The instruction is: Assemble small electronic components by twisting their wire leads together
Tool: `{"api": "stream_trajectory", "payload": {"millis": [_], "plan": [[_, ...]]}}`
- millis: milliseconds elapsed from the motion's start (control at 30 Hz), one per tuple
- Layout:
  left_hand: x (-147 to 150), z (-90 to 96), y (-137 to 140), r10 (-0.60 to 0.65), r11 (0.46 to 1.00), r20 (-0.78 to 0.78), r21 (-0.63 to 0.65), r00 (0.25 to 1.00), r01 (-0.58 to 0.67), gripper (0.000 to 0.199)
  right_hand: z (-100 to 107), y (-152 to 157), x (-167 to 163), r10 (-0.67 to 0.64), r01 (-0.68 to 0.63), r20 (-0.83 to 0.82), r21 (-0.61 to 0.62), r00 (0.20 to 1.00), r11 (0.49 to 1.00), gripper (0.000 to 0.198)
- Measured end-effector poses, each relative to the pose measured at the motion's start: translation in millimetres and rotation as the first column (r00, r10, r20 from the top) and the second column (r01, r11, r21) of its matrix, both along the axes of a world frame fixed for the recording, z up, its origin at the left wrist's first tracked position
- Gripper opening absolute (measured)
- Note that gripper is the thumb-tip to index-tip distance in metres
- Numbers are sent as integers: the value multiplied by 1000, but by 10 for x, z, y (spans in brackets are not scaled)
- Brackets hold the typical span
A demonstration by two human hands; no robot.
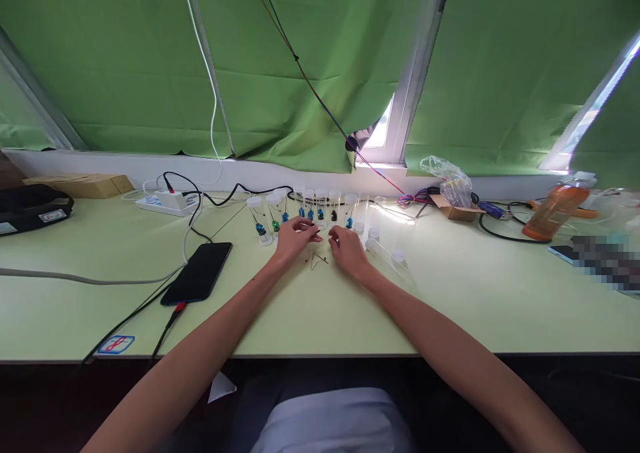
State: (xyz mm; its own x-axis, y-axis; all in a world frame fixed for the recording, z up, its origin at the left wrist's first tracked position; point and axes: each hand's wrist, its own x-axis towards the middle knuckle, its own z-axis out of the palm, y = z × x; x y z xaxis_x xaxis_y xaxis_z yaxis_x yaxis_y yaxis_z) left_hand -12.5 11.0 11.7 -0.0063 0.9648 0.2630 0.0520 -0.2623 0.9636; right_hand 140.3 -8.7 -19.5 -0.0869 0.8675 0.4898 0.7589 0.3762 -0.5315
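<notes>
My left hand (pixel 295 236) is closed in a pinch, with a small dark piece showing at its fingertips. Just right of it, my right hand (pixel 346 250) rests low over the table, its fingers curled together; whatever they hold, if anything, is hidden. Between and below the hands lie several small parts with thin wire legs (pixel 318 260). Behind the hands stands a row of clear tubes with white caps (pixel 255 203). Inside them are small wire-legged parts, mostly blue (pixel 260 229), one green (pixel 275 226) and one black (pixel 334 215).
Clear tubes (pixel 387 256) lie to the right of my right hand. On the left are a black phone (pixel 197 273) with a cable and a white power strip (pixel 173 202). Toward the right stand a small open carton (pixel 456 208) and an orange bottle (pixel 557 210).
</notes>
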Motion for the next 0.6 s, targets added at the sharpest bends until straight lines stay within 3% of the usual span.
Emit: {"api": "stream_trajectory", "payload": {"millis": [333, 600], "plan": [[-40, -8, 42, 13, 1000, 13, 28, 1000, -13, 29, 12, -2, 11, -12, 11, 23, 17, 1000, 1000, 22], [-43, -5, 53, 39, 999, -6, 28, 999, -39, 26, 11, -54, -103, 230, -238, 234, 4, 945, 971, 24]]}}
